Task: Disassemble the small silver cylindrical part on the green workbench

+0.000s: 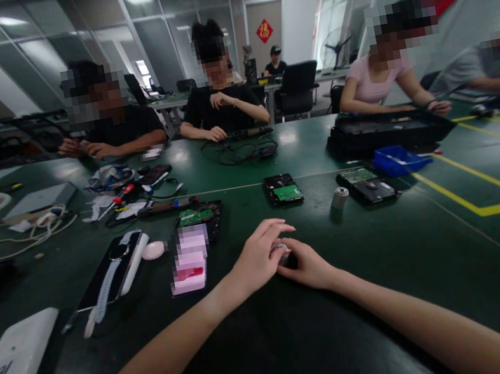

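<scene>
Your left grip (260, 251) and right grip (310, 263) meet above the table (243, 368), fingers curled closed on a small metal piece (281, 248) between them, mostly hidden. You seem to be at a two-handed fingering step, which calls for steady, light pressure. Ahead lies a drive (283, 190); rightward of it stands a can (340, 198).

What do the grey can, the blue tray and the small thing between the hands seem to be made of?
Grey can: probably metal, with dull silvery sides and a brighter top. Blue tray: likely smooth plastic, judging by its even, strong colour. Small thing between the left hand and right hand: perhaps shiny metal, from its greyish gleam, but mostly hidden, so unsure.
</scene>
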The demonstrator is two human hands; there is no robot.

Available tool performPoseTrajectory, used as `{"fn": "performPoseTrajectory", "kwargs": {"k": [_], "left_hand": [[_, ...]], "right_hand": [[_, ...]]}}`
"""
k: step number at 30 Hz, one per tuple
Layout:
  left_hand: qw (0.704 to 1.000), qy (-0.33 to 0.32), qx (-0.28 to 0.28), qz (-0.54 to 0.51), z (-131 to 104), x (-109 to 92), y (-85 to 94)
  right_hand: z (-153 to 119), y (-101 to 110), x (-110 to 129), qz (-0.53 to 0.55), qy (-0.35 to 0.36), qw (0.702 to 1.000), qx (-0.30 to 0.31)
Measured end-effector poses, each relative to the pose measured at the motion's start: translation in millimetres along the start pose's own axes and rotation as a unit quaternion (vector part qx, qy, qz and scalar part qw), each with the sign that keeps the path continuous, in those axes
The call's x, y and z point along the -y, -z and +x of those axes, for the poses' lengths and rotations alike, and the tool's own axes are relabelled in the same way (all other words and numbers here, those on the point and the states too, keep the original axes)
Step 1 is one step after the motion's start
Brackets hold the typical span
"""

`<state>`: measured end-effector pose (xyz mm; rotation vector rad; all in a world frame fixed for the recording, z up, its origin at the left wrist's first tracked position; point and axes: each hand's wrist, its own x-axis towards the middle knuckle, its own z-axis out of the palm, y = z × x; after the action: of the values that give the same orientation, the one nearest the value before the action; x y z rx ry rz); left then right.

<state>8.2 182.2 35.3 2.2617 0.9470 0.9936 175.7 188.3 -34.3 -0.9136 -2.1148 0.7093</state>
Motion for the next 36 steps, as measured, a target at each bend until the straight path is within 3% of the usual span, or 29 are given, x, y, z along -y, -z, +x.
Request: {"fn": "performPoseTrajectory", "kwargs": {"k": [8,16,21,26,29,36], "left_hand": [[0.998,0.048,0.008,0.039,1,-3,8.4],[0.999,0.048,0.011,0.02,-2,-8,4.7],[1.0,0.01,-0.015,0.018,-1,-5,2.0],[0.997,0.016,-0.072,0.028,2,-6,12.1],[0.993,0.046,-0.105,0.04,5,2,18.1],[0.989,0.13,-0.011,0.064,2,47,4.4]], "right_hand": [[0,2,3,-0.032,-0.015,0.999,0.011],[0,2,2,-0.02,0.003,1.0,0.011],[-1,0,0,-0.014,-0.009,1.0,0.009],[0,2,3,-0.014,-0.013,1.0,0.004],[1,4,7,-0.014,-0.021,1.0,0.013],[2,5,10,-0.019,-0.027,0.999,0.017]]}}
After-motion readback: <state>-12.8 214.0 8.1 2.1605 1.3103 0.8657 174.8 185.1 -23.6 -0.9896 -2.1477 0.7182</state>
